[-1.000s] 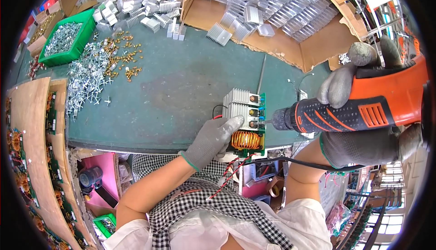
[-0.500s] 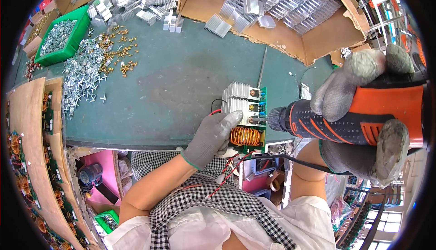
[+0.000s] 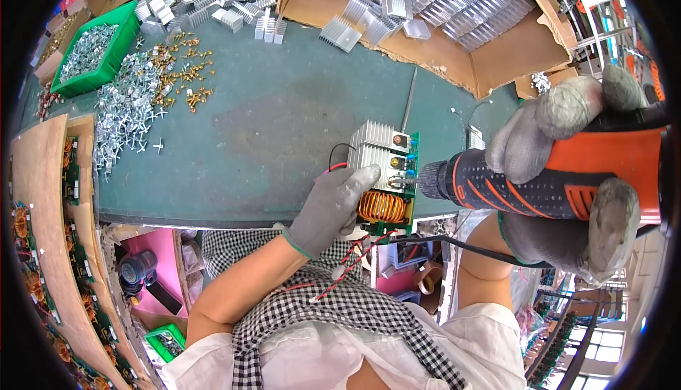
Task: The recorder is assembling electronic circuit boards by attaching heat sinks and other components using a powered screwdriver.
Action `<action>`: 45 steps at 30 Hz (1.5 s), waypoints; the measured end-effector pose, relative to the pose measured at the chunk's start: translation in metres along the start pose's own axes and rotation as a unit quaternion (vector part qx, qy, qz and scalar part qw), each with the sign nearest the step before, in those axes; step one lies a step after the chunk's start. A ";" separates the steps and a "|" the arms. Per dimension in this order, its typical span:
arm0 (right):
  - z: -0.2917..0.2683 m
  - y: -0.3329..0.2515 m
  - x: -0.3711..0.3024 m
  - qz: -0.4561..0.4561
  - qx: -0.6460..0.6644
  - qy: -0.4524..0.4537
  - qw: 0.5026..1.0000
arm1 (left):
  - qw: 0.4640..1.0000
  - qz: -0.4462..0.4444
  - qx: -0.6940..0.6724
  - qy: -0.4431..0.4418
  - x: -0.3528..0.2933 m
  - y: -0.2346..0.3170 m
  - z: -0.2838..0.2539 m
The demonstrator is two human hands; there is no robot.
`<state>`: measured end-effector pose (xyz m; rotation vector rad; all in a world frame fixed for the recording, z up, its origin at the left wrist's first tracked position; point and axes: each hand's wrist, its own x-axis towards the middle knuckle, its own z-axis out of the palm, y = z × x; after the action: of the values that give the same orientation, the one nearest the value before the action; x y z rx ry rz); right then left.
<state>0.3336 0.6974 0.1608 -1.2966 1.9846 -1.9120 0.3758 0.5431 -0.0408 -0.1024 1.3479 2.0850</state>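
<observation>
My left hand (image 3: 328, 204), in a grey glove, is closed on a green circuit board (image 3: 411, 209) at the table's front edge. Silver finned heat sinks (image 3: 370, 147) and a copper-wound coil (image 3: 383, 206) are mounted on the board, and my thumb presses the lowest heat sink. Wrapped round an orange and black power screwdriver (image 3: 525, 183) is my gloved right hand (image 3: 528, 142). The screwdriver lies sideways, its bit (image 3: 406, 181) pointing left at the lowest screw on the heat sinks; whether the tip touches the screw I cannot tell. Red and black wires trail from the board.
A cardboard box (image 3: 454, 71) of heat sinks stands at the back, with loose heat sinks (image 3: 234, 0) left of it. A green bin (image 3: 128, 35) of small metal parts, spilled clips (image 3: 128, 113) and brass-coloured screws (image 3: 188, 71) are at the left. Wooden boards with assembled circuit boards (image 3: 74, 177) flank the table.
The board has tilted slightly, its top moving up and to the right in my left hand. The red wires below it have shifted. The screwdriver has barely moved.
</observation>
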 end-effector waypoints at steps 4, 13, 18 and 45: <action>-0.001 0.002 0.004 -0.007 -0.008 -0.018 1.000 | 0.997 0.043 -0.062 -0.002 0.001 -0.001 0.005; 0.001 0.002 0.009 -0.024 -0.023 -0.054 0.998 | 0.997 -0.061 -0.047 -0.003 0.001 0.005 0.000; 0.010 0.002 0.011 -0.024 -0.034 -0.039 0.998 | 0.996 -0.015 -0.087 0.027 -0.001 0.005 0.006; 0.034 -0.010 0.006 -0.010 -0.107 0.088 0.990 | 0.999 -0.031 -0.032 0.024 0.005 0.005 0.002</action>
<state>0.3546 0.6690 0.1655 -1.2339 2.3269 -1.9281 0.3697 0.5461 -0.0379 -0.2205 1.2889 2.0859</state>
